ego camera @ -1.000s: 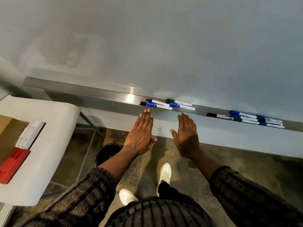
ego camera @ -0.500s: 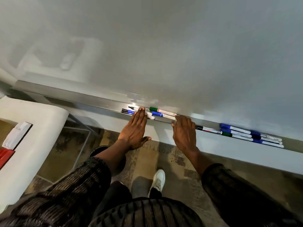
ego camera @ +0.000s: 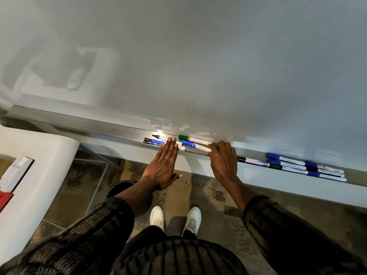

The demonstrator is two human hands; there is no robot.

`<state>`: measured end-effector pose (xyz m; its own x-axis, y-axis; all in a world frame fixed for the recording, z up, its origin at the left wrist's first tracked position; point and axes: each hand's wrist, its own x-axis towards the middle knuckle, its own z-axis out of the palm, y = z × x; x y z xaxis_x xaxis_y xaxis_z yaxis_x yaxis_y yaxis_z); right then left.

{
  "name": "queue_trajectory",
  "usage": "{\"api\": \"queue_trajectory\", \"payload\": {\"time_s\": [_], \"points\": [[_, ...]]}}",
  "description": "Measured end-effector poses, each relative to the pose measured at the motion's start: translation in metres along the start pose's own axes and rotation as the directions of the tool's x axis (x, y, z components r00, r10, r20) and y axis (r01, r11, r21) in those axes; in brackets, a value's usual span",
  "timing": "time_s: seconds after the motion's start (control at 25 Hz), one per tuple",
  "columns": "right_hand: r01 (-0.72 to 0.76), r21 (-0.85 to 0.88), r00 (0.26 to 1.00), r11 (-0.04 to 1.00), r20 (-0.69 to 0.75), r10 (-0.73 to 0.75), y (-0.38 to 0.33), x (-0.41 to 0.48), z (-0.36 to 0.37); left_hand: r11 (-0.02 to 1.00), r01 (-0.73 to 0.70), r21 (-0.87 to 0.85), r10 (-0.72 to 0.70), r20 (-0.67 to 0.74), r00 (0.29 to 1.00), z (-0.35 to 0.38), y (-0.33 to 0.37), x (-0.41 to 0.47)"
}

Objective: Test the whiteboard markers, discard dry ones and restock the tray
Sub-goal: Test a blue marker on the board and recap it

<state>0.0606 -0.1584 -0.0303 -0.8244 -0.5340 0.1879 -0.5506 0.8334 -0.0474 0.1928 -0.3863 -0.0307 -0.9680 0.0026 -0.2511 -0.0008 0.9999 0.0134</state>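
A metal tray (ego camera: 99, 126) runs along the bottom of the whiteboard (ego camera: 198, 66). Several markers lie in it in two groups. In the middle group are a green-capped marker (ego camera: 190, 138), a blue-capped marker (ego camera: 190, 144) and two more markers (ego camera: 154, 141) to the left. My left hand (ego camera: 162, 167) lies flat, its straight fingertips resting on that group. My right hand (ego camera: 224, 161) curls over the white end of the blue-capped marker, thumb under it. Farther right lie a black marker (ego camera: 250, 160) and a stack of blue and green markers (ego camera: 297, 165).
A white table (ego camera: 39, 155) stands at the left with a white eraser (ego camera: 15, 171) and a red eraser (ego camera: 5, 199) on it. A dark bin (ego camera: 119, 187) sits on the floor below the tray, beside my left arm.
I have stepped closer to the board. Both hands moved up from below the tray onto the middle marker group, and my right fingers curled round a marker's end.
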Motion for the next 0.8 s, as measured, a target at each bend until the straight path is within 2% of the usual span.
{"api": "queue_trajectory", "payload": {"time_s": [0.32, 0.48, 0.64, 0.72, 0.8], "points": [[-0.014, 0.035, 0.999, 0.999, 0.037, 0.013, 0.007, 0.003, -0.004, 0.999, -0.036, 0.035, 0.038, -0.049, 0.998, 0.012, -0.005, -0.003], [-0.073, 0.218, 0.994, 0.973, -0.066, 0.089, 0.013, -0.008, -0.016, 0.997, -0.057, 0.046, 0.059, -0.045, 0.997, 0.013, -0.005, -0.004], [-0.099, 0.458, 0.979, 0.883, -0.112, 0.168, 0.01, -0.022, -0.028, 0.997, -0.075, 0.005, 0.075, -0.047, 0.996, 0.011, -0.008, -0.004], [-0.17, 0.541, 0.969, 0.824, -0.059, 0.239, 0.005, -0.028, -0.032, 0.992, -0.076, -0.097, 0.066, -0.102, 0.993, 0.005, -0.004, -0.004], [-0.255, 0.592, 0.95, 0.764, 0.008, 0.311, -0.004, -0.034, -0.036, 0.949, -0.063, -0.31, -0.001, -0.201, 0.98, -0.006, 0.006, -0.004]]}}
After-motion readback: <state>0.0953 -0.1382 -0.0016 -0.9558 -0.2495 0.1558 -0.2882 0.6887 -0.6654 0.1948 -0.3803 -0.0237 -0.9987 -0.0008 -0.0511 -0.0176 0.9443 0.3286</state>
